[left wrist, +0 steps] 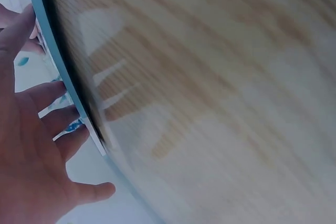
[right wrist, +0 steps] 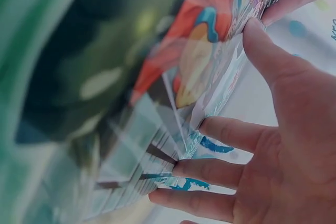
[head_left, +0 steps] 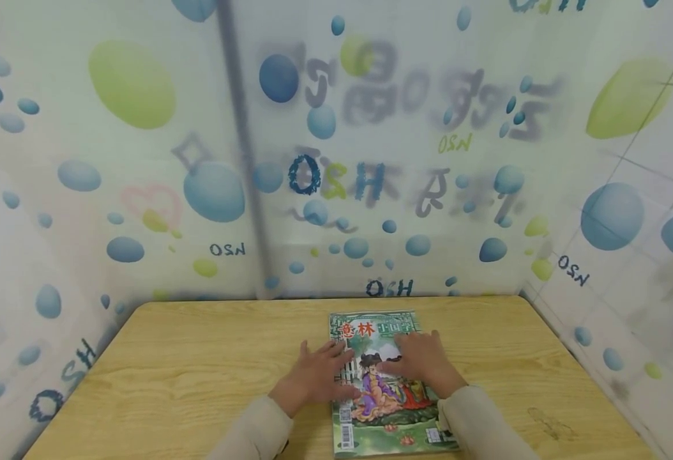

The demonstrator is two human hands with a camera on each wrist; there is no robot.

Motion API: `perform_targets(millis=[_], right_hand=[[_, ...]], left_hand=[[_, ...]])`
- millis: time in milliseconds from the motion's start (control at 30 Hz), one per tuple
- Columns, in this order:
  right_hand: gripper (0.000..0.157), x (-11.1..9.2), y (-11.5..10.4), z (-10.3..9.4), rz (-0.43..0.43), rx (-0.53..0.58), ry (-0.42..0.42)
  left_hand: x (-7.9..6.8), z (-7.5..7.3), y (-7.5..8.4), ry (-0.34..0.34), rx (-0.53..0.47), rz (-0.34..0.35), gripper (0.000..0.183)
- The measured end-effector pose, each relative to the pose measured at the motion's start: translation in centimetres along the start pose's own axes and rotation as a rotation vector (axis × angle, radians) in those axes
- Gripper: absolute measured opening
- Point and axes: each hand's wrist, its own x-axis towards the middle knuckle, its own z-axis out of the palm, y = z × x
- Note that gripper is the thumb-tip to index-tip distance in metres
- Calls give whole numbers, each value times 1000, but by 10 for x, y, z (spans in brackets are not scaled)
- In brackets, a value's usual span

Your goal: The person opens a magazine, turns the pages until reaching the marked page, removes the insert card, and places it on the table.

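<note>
A magazine [head_left: 391, 437] with a green illustrated cover and red title characters lies flat on the wooden table, its title toward the far side. On its left edge rests my left hand [head_left: 316, 377], fingers spread and fairly straight, thumb over the cover. My right hand [head_left: 423, 361] lies across the upper right of the cover, fingers extended. In the right wrist view, the fingertips of the right hand [right wrist: 283, 124] touch the glossy cover [right wrist: 178, 72]. The left wrist view shows the left hand [left wrist: 37, 140] with spread fingers along the magazine's edge [left wrist: 60, 56].
The wooden table [head_left: 198, 364] extends to both sides of the magazine. A pale wall covering [head_left: 325, 255] with blue and green drops stands behind the table's far edge, with similar panels at left and right. A dark scribble-like mark [head_left: 549, 421] shows on the table's right.
</note>
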Motion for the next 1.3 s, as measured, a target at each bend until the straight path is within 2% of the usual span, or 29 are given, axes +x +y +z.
perform_targets(millis=[333, 533, 800, 1000, 1300], right_hand=[[81, 1, -7, -2, -104, -23, -17], [80, 1, -8, 0, -160, 67, -53], [80, 2, -5, 7, -271, 143, -48], [80, 2, 0, 10, -305, 190, -45], [78, 0, 4, 13, -326, 251, -81]], left_hand=[[-10, -7, -15, 2, -39, -28, 85], [-19, -11, -28, 11, -109, -33, 86], [-33, -15, -45, 41, -195, -25, 83], [-36, -17, -50, 35, -235, -29, 83], [-37, -15, -57, 43, -236, -25, 84]])
